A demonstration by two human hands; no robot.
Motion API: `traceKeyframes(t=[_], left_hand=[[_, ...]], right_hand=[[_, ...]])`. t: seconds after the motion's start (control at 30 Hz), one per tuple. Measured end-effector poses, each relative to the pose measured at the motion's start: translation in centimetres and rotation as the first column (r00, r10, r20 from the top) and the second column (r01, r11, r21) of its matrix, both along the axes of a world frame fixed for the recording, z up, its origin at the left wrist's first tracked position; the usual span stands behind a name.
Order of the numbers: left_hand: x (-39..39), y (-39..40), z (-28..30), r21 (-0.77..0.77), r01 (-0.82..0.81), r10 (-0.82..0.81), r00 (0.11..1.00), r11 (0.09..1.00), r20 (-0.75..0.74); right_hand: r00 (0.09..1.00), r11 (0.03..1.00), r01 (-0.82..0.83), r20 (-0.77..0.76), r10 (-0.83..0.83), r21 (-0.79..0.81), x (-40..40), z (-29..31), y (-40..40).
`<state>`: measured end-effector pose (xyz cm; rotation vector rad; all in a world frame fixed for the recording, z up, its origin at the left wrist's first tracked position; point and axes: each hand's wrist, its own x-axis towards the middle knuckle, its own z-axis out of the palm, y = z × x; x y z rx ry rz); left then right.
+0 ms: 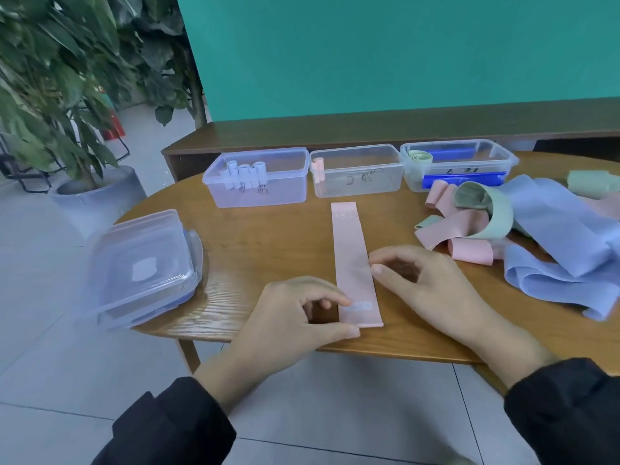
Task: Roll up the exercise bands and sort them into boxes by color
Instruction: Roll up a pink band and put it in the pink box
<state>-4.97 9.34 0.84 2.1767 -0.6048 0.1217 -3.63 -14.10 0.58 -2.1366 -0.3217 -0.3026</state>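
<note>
A pink exercise band (350, 250) lies flat and straight on the round wooden table (255, 250), its near end at the table's front edge. My left hand (295, 317) pinches the band's near left corner between thumb and forefinger. My right hand (426, 280) touches the band's right edge with its fingertips, fingers curled. Three clear boxes stand at the back: the left box (258, 193) holds light rolled bands, the middle box (359, 182) one pink roll (317, 167), the right box (459, 154) a green roll and blue bands.
A loose heap of pink, green and light blue bands (523, 229) lies on the table's right side. Stacked clear lids (141, 266) sit at the left edge. A potted plant (67, 95) stands on the floor at the left. A low wooden bench runs behind the table.
</note>
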Motion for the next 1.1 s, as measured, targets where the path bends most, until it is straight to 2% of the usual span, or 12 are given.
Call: traceKeyframes(t=[0.27,0.43,0.87,1.1], left_hand=[[0.0,0.5,-0.7,0.014,0.106,-0.106,0.993,0.994,0.054],[-0.2,0.5,-0.9,-0.014,0.125,-0.124,0.989,0.992,0.08],[-0.5,0.4,-0.6,0.027,0.059,-0.059,0.998,0.998,0.008],[0.0,0.2,0.0,0.166,0.034,-0.026,0.998,0.986,-0.052]], right_hand=[[0.968,0.967,-0.249,-0.029,0.248,-0.056,-2.2,0.0,-0.7],[0.946,0.942,-0.324,-0.058,0.32,-0.083,-2.9,-0.1,-1.3],[0.952,0.935,-0.305,-0.05,0.301,-0.18,-3.2,0.1,-1.0],[0.958,0.959,-0.258,-0.156,0.239,-0.114,-3.3,0.5,-0.5]])
